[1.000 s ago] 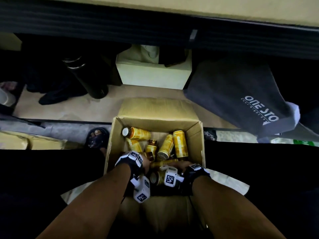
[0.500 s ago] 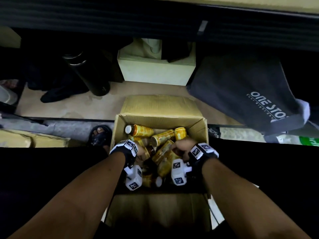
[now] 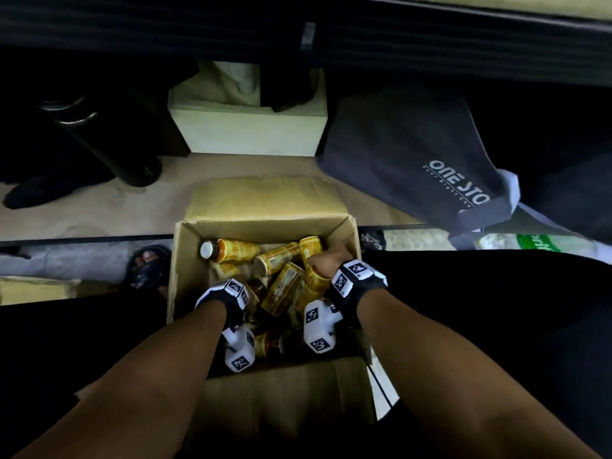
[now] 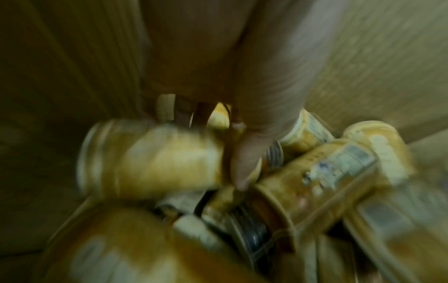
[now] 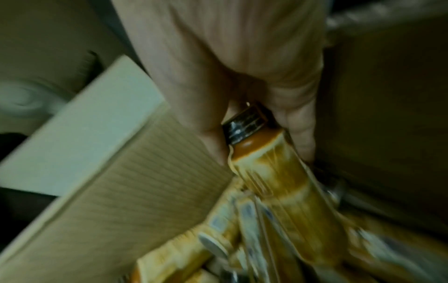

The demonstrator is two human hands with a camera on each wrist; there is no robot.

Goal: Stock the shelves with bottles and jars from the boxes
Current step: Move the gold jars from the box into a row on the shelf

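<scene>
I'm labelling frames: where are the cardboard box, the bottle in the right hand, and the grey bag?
cardboard box (image 3: 185, 260): head view, left wall.
bottle (image 5: 274, 172): right wrist view, labelled shoulder below cap.
grey bag (image 3: 397, 144): head view, plain front panel.

floor (image 3: 99, 213) down here, tan and bare in patches. on it: the open cardboard box (image 3: 185, 260), a pale box (image 3: 248, 134) behind, a dark cylinder (image 3: 109, 140) left, a grey bag (image 3: 407, 154) right.

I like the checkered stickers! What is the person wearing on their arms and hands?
Both forearms are bare, with no sleeves. Each wrist has a black band topped with white panels printed with black square codes. A white boxy camera block with the same codes hangs under each wrist. The hands wear no gloves.
</scene>
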